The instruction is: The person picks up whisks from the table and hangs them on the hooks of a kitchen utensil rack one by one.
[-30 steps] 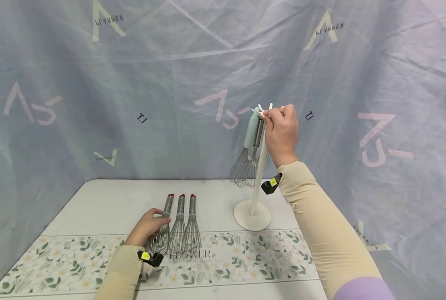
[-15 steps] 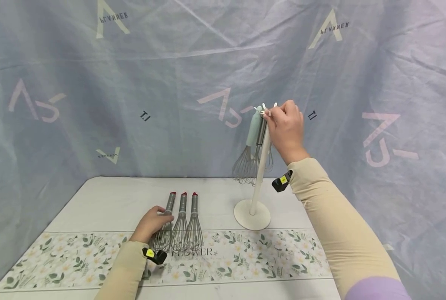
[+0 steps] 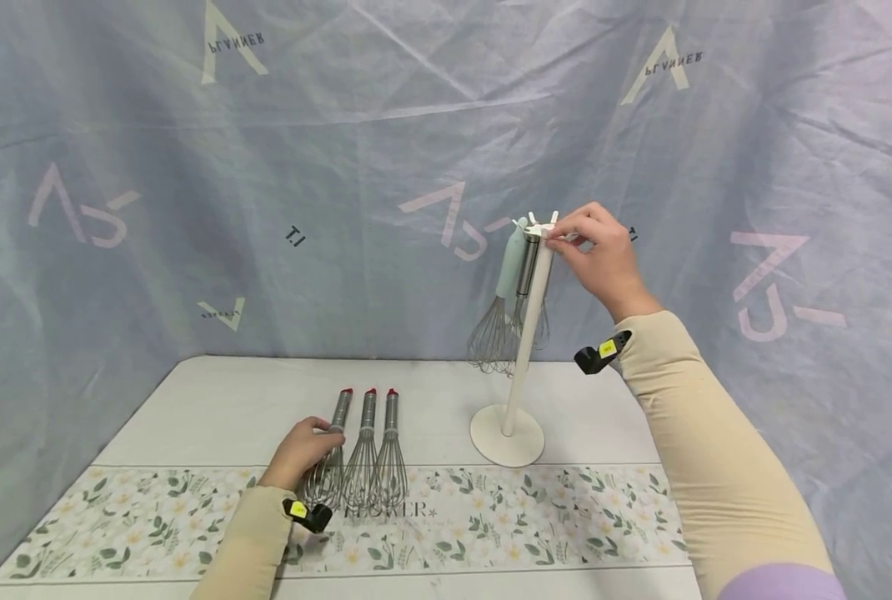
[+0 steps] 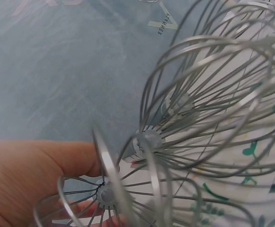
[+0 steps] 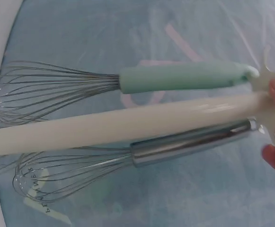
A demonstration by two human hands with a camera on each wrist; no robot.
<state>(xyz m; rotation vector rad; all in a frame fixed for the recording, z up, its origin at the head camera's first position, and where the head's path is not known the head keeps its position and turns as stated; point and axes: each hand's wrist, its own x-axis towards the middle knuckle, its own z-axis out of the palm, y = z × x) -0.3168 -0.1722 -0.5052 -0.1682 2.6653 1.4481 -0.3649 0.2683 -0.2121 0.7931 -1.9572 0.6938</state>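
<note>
On the left, a whisk [image 3: 341,410] with a steel handle lies on the table, and my left hand [image 3: 301,450] grips it near its neck. Two similar whisks [image 3: 368,410] lie beside it, red at their handle ends. In the left wrist view, wire loops [image 4: 199,94] cover much of the picture. My right hand [image 3: 602,254] is at the top of a white utensil stand [image 3: 530,333], pinching its hooked top with thumb and forefinger. From its hooks hang a mint-handled whisk [image 5: 184,76] and a steel-handled whisk [image 5: 189,142].
The stand's round base [image 3: 491,437] sits on the white table [image 3: 213,400], behind a strip of floral print [image 3: 153,521]. A grey-blue curtain [image 3: 341,208] with printed letters closes off the back and sides.
My right hand has drawn slightly right at the stand's top, its fingers now at the near right edge of the hooks. My left hand stays on its whisk. The view has shifted a little.
</note>
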